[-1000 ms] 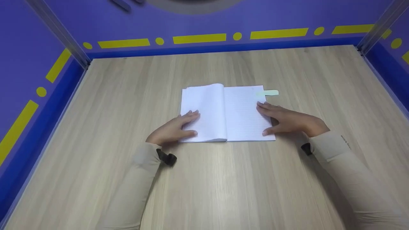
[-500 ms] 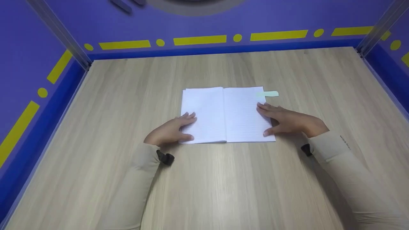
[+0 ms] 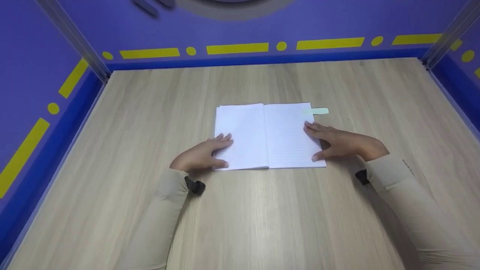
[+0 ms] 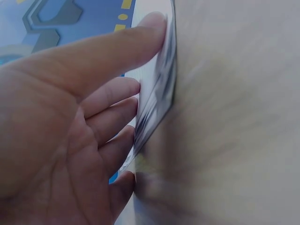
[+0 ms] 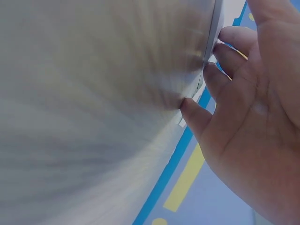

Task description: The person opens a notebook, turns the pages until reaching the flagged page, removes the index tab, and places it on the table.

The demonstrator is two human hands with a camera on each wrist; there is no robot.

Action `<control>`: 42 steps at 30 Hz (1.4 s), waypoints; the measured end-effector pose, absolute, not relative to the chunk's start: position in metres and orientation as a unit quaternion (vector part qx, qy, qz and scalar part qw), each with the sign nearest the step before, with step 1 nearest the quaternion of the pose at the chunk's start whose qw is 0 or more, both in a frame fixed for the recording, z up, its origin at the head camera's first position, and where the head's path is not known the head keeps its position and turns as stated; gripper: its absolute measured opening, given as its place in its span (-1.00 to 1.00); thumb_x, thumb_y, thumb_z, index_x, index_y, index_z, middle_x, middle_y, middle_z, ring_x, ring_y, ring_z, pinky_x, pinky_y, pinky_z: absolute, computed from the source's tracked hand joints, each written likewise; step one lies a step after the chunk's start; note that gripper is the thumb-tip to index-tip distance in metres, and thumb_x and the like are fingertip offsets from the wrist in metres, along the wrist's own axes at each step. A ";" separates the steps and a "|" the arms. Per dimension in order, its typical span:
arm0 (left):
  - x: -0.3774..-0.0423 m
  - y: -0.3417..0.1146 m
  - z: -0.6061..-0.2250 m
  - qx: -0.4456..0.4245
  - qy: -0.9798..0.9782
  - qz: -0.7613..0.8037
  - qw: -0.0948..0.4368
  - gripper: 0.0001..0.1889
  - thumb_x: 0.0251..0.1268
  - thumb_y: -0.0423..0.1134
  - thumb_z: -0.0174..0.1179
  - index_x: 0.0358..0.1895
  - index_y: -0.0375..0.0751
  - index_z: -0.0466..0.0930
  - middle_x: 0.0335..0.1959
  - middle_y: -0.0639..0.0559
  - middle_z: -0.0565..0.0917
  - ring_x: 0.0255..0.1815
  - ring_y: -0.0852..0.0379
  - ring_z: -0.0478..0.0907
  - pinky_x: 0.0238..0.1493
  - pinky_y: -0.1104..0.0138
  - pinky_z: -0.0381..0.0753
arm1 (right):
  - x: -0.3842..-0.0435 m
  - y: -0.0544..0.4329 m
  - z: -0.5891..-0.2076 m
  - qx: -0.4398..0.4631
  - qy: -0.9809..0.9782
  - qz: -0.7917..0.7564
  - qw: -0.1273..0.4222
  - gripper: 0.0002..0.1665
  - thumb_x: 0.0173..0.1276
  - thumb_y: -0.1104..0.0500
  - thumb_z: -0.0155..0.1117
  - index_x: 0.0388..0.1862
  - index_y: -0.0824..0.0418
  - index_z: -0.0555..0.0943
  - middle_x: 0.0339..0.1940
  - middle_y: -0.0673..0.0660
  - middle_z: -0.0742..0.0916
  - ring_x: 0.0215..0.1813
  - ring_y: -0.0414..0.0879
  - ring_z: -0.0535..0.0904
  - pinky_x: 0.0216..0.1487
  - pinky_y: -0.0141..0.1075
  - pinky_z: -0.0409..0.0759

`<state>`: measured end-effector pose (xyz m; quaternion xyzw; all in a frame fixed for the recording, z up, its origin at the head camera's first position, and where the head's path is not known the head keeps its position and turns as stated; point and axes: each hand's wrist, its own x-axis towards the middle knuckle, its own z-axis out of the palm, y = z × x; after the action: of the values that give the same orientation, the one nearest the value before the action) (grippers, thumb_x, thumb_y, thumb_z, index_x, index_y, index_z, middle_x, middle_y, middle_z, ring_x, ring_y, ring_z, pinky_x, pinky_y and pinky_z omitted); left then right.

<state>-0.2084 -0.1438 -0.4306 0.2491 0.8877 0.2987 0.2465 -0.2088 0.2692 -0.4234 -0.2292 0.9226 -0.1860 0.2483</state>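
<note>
An open notebook (image 3: 247, 123) with white pages lies flat on the wooden table, its right page faintly lined. From the upper right edge of that page sticks out a pale green paper tab (image 3: 320, 111). My left hand (image 3: 202, 153) rests with spread, fairly straight fingers on the lower left page edge. In the left wrist view, the thumb lies over the page stack (image 4: 157, 79) and the other fingertips touch its side. On the opposite side my right hand (image 3: 337, 142) rests on the right page, fingers extended and thumb near the lower corner.
The wooden table (image 3: 240, 221) reaches out on all sides of the notebook. Blue wall panels (image 3: 240, 30) with yellow dashes and dots border it at the back and sides. Each sleeved wrist wears a black strap, such as the left strap (image 3: 195, 185).
The left page, at first bulging near the spine, now lies flatter. My left hand has slid slightly outward to the page's edge. The right hand stays in place on its page.
</note>
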 end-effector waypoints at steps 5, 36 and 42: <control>-0.208 -0.145 -0.430 0.252 0.888 0.293 0.249 -0.22 0.21 -0.15 0.29 0.48 -0.06 0.13 0.56 0.11 0.00 0.60 0.08 -0.22 0.57 0.11 -0.22 | -0.208 0.270 -0.424 -0.236 0.920 -0.201 0.240 0.19 0.15 -0.23 0.36 0.56 0.15 -0.05 0.61 0.15 -0.05 0.60 0.16 -0.25 0.51 0.18 -0.13; -0.207 -0.143 -0.431 0.245 0.887 0.303 0.246 -0.23 0.20 -0.17 0.29 0.47 -0.05 0.15 0.55 0.15 0.01 0.60 0.11 -0.21 0.57 0.13 -0.23 | -0.229 0.270 -0.415 -0.171 0.936 -0.277 0.131 -0.37 0.35 0.01 0.26 0.31 0.29 0.45 0.37 0.33 0.46 0.44 0.22 0.28 0.41 0.13 0.24; -0.208 -0.144 -0.432 0.255 0.887 0.298 0.245 -0.22 0.20 -0.16 0.29 0.47 -0.08 0.15 0.56 0.11 0.00 0.60 0.09 -0.22 0.57 0.12 -0.27 | -0.239 0.268 -0.416 -0.139 0.937 -0.313 0.061 -0.51 0.38 0.11 0.23 0.18 0.36 0.53 0.23 0.35 0.57 0.35 0.23 0.40 0.33 0.13 0.34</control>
<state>-0.2080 -0.1439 -0.4317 0.2546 0.8870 0.2976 0.2446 -0.2392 0.2685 -0.4162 -0.1393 0.9374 -0.3132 0.0612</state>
